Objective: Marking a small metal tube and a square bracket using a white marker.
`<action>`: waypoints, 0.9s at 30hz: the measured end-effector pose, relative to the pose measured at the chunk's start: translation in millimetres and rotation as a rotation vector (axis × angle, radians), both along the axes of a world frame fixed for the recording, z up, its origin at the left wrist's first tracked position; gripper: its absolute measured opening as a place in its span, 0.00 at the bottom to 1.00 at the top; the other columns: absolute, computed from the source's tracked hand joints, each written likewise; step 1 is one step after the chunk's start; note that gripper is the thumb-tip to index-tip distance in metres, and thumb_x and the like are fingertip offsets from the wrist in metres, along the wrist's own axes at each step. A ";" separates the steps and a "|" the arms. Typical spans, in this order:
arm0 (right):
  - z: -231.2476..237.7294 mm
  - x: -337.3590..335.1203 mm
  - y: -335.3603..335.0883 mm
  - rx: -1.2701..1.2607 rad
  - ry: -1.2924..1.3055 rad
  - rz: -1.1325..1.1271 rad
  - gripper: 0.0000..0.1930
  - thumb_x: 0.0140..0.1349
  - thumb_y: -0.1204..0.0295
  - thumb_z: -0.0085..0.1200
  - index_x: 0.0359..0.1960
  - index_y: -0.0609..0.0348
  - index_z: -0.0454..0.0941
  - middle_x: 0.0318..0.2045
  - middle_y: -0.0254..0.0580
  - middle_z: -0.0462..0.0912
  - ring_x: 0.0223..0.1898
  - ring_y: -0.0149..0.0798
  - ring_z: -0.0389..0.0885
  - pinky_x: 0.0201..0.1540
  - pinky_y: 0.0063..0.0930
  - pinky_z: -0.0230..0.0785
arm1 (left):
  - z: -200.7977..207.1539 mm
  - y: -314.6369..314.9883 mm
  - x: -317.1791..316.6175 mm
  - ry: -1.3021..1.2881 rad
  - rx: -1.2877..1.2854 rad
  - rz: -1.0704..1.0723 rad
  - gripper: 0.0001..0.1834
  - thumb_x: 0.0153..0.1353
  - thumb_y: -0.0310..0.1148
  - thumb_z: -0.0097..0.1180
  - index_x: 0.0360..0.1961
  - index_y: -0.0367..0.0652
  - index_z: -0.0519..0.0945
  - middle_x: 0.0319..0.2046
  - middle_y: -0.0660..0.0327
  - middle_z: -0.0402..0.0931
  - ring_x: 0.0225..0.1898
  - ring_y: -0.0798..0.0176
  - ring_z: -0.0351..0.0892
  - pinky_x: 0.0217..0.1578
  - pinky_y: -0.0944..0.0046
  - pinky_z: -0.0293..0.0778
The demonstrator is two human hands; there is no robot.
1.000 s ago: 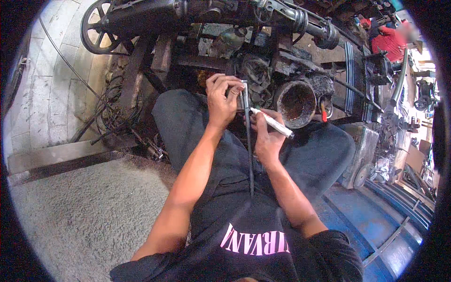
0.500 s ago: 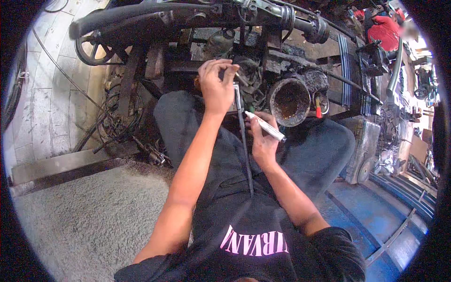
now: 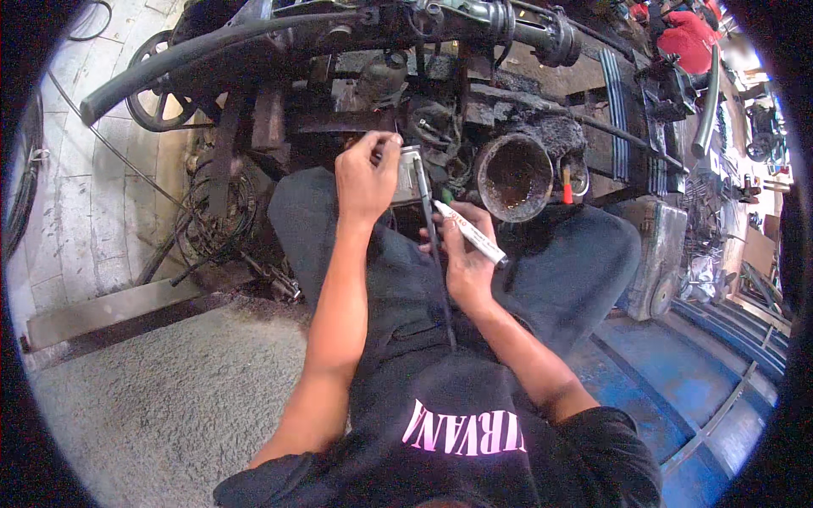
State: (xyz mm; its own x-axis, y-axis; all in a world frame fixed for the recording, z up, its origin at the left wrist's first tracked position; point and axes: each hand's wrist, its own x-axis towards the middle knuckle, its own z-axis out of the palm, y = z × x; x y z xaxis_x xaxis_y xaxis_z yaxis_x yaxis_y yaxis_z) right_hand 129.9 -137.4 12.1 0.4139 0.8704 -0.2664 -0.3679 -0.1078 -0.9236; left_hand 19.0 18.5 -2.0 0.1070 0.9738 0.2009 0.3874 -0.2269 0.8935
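Note:
My right hand [image 3: 467, 258] is closed around a white marker [image 3: 474, 235], which slants with its light tip toward the upper left. Some of its fingertips show on the far side of a long thin dark rod [image 3: 437, 262], so the fingers pass behind it. The rod runs from between my knees down to my shirt, and its upper end is bent and shinier. To the left of that end, my left hand [image 3: 366, 182] is raised with thumb and fingers pinched. Whatever it pinches is too small to make out. A pale metal plate or box [image 3: 405, 188] lies beside the rod's top.
A round, rusty metal bowl [image 3: 515, 179] with brown residue stands beyond my right knee, a red-tipped tool [image 3: 567, 188] next to it. Greasy machinery with a thick grey pipe [image 3: 212, 63] spans the far side. Cables [image 3: 216, 203] lie left. Someone in red [image 3: 688, 42] is far right.
My left hand has moved left and slightly down, away from the rod's top, uncovering the pale metal plate or box. My right hand has shifted slightly left with the marker.

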 end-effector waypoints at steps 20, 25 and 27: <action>5.7 -1.7 4.2 0.091 -0.381 0.069 0.11 0.73 0.77 0.53 0.52 0.70 0.72 0.39 0.50 0.86 0.36 0.36 0.88 0.38 0.29 0.85 | 14.8 -3.7 -21.3 -0.262 -0.458 -0.462 0.17 0.59 0.20 0.68 0.50 0.34 0.83 0.36 0.62 0.84 0.36 0.74 0.80 0.38 0.71 0.78; 0.1 -2.0 5.0 0.104 -0.387 0.072 0.11 0.73 0.77 0.53 0.52 0.69 0.72 0.40 0.49 0.86 0.36 0.35 0.88 0.38 0.28 0.85 | 20.0 -3.5 -24.0 -0.246 -0.466 -0.468 0.18 0.59 0.20 0.68 0.51 0.35 0.83 0.36 0.63 0.84 0.37 0.74 0.80 0.38 0.71 0.78; 0.8 -2.5 4.7 0.090 -0.379 0.078 0.11 0.73 0.77 0.52 0.53 0.69 0.72 0.40 0.50 0.85 0.36 0.35 0.88 0.38 0.28 0.85 | 16.4 -3.0 -25.0 -0.254 -0.473 -0.468 0.17 0.59 0.20 0.67 0.51 0.35 0.83 0.37 0.63 0.84 0.37 0.74 0.80 0.38 0.71 0.78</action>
State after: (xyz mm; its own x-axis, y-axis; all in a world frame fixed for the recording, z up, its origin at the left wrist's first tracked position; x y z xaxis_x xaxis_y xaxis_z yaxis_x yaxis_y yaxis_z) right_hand 127.4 -132.8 12.9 0.4004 0.9159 -0.0287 0.0071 -0.0344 -0.9994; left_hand -5.9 15.5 14.4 0.5411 0.8261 -0.1575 0.1107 0.1157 0.9871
